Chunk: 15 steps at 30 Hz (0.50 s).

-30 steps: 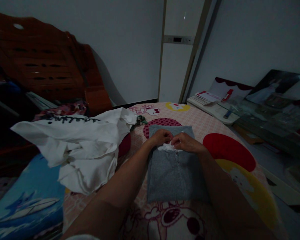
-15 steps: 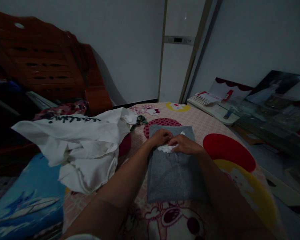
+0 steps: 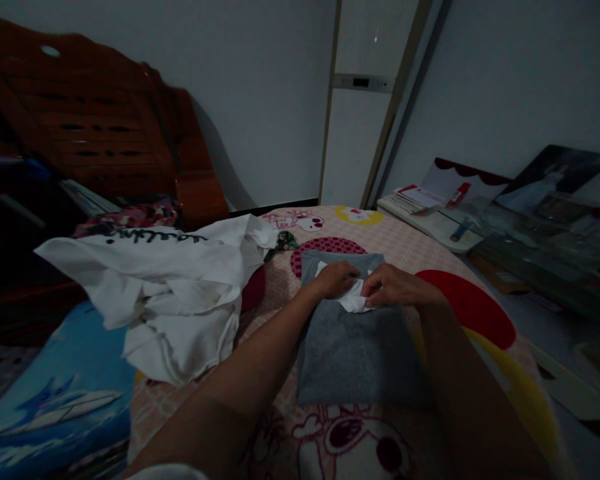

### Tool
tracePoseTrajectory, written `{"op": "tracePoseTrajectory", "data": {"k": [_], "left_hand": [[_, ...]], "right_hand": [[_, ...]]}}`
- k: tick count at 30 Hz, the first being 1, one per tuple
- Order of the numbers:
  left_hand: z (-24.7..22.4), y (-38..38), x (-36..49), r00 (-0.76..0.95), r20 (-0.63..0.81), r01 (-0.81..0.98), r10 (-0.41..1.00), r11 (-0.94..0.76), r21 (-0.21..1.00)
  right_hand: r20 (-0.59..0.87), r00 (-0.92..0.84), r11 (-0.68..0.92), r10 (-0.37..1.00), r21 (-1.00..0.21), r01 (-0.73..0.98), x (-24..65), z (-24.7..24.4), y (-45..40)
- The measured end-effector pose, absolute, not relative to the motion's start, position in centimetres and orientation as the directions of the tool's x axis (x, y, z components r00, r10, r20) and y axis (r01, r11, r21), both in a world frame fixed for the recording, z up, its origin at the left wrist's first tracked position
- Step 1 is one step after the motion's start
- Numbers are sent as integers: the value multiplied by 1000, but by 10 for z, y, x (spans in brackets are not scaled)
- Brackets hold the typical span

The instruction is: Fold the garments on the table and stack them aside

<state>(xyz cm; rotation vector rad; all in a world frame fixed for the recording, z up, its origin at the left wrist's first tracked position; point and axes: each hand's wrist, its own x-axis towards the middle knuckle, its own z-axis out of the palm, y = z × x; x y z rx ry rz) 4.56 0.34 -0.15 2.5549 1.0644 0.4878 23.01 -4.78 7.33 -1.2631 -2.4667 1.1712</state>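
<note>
A small white cloth [image 3: 353, 301] lies bunched on a folded grey ribbed garment [image 3: 353, 353]. My left hand [image 3: 336, 279] rests on the cloth's left part, its fingers bent and closed on the fabric. At the cloth's right side, my right hand [image 3: 394, 285] pinches the edge between thumb and fingers. Part of the cloth is hidden beneath both hands. Under the grey garment spreads a pink patterned cover [image 3: 275, 320].
To the left lies a rumpled white garment [image 3: 190, 287] with dark lettering, beside a blue printed item [image 3: 65, 380]. A wooden chair [image 3: 90, 120] stands behind. At right are a glass table [image 3: 525, 247] and a stack of papers [image 3: 413, 199].
My right hand has shifted right, drawing the white cloth's edge with it. My left hand has moved slightly right and down, and more of the cloth shows flat. The view has shifted slightly.
</note>
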Motion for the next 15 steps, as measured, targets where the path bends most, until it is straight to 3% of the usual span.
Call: {"op": "tracePoseTrajectory", "data": {"k": [6,12,15], "left_hand": [[-6,-7,63,540,142,772,830,-555,309],[-1,-6,65,594,254,616,763,-635,467],[-4,-5,67,637,244,578,731,-663,476]], "right_hand": [[-201,-641,370,741,-674,639,227,76,-50],[-190,-652,364,733,-701,613,226,72,-48],[-175,-664,376,727,-708,597,224,73,-48]]}}
